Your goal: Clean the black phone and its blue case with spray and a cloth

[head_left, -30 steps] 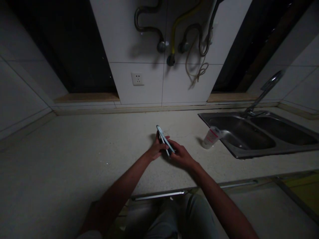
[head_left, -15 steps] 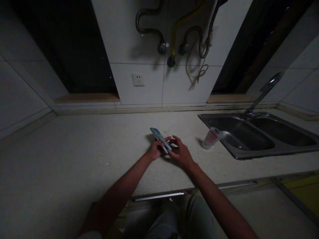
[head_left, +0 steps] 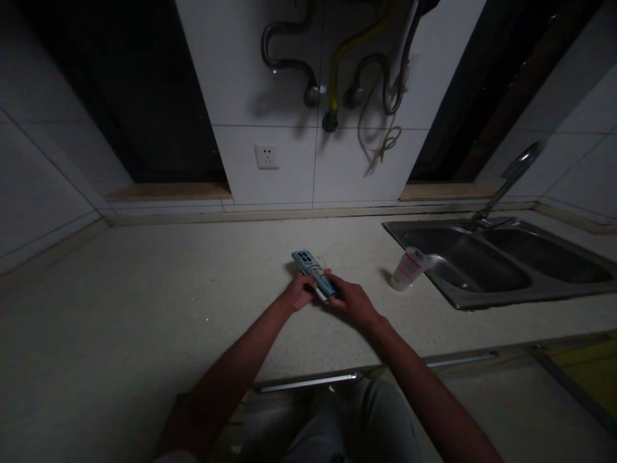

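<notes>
A phone in a blue-green patterned case [head_left: 315,272] is held over the counter, its camera end pointing away and to the left. Beneath its near part shows the edge of a flat white thing [head_left: 321,295], whose kind I cannot make out. My left hand [head_left: 301,292] is closed around the left side of the phone and the white piece. From the right, my right hand [head_left: 351,299] grips the phone's near end, thumb and fingers on its edges. Some of the fingers are hidden behind the phone.
A clear plastic cup with red print [head_left: 407,269] stands tilted beside the steel double sink [head_left: 457,302] with its faucet [head_left: 506,186]. The pale countertop [head_left: 168,276] runs along a tiled wall with a socket [head_left: 267,156] and hanging pipes [head_left: 333,77]. A metal handle [head_left: 308,383] lines the front edge.
The phone has turned so its patterned back faces up more. My right hand, whose fingers were apart at the phone's near end, has closed on it.
</notes>
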Motion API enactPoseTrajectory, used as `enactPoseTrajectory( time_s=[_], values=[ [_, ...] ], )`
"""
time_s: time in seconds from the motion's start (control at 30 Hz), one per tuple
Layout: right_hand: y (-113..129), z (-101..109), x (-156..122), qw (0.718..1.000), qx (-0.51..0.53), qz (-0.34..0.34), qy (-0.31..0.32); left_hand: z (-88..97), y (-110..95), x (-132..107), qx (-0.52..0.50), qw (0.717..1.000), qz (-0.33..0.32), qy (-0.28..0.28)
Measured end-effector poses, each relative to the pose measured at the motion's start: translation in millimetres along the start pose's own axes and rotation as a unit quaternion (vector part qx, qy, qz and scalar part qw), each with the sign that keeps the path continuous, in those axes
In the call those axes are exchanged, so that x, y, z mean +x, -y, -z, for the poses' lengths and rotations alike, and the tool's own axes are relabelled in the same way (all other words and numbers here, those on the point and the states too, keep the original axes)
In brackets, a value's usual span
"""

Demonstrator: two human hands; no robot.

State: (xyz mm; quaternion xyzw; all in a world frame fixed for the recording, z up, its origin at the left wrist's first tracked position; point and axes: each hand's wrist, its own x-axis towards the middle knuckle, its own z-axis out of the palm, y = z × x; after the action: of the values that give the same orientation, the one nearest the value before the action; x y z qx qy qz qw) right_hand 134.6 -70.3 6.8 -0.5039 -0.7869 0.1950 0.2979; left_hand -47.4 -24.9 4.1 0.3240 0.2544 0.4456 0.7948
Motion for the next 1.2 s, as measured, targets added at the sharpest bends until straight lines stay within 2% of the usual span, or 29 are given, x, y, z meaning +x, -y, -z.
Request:
enactPoseTrajectory(
  time_s=[0.3, 0.43, 0.57, 0.7, 0.8, 0.9, 0.97, 1.07, 1.13, 1.2],
  values=[
    [0, 7, -2, 1.0, 0.016, 0.024, 0.002, 4.2, -6, -5, 0.035, 0.999, 0.021, 0.007],
    [-11, 9, -5, 0.997, 0.037, 0.017, -0.063, 8.4, -5, -3, 0.016, 0.999, 0.027, 0.005],
    [-17, 4, -6, 0.993, 0.039, 0.014, -0.112, 7.6, -4, -3, 0.018, 0.998, 0.046, 0.028],
    [-10, 2, -4, 0.986, 0.041, 0.046, -0.152, 4.5, -3, -4, 0.033, 0.996, 0.076, 0.02],
    [-2, 6, -3, 0.973, 0.078, 0.04, -0.214, 1.5, -5, -5, 0.017, 0.996, 0.086, 0.02],
    [3, 12, -3, 0.951, 0.133, -0.012, -0.277, -4.6, -12, -9, -0.011, 0.995, 0.099, 0.026],
    [2, 14, -1, 0.93, 0.195, -0.063, -0.307, -10.7, -18, -13, -0.033, 0.996, 0.064, 0.046],
    [-2, 13, 3, 0.87, 0.325, -0.133, -0.345, -18.9, -26, -18, -0.062, 0.996, 0.024, 0.052],
    [-7, 12, 7, 0.827, 0.404, -0.159, -0.357, -20.8, -31, -19, -0.07, 0.996, 0.014, 0.045],
    [-10, 12, 10, 0.796, 0.458, -0.171, -0.356, -19.0, -34, -18, -0.056, 0.998, -0.003, 0.029]
  ],
)
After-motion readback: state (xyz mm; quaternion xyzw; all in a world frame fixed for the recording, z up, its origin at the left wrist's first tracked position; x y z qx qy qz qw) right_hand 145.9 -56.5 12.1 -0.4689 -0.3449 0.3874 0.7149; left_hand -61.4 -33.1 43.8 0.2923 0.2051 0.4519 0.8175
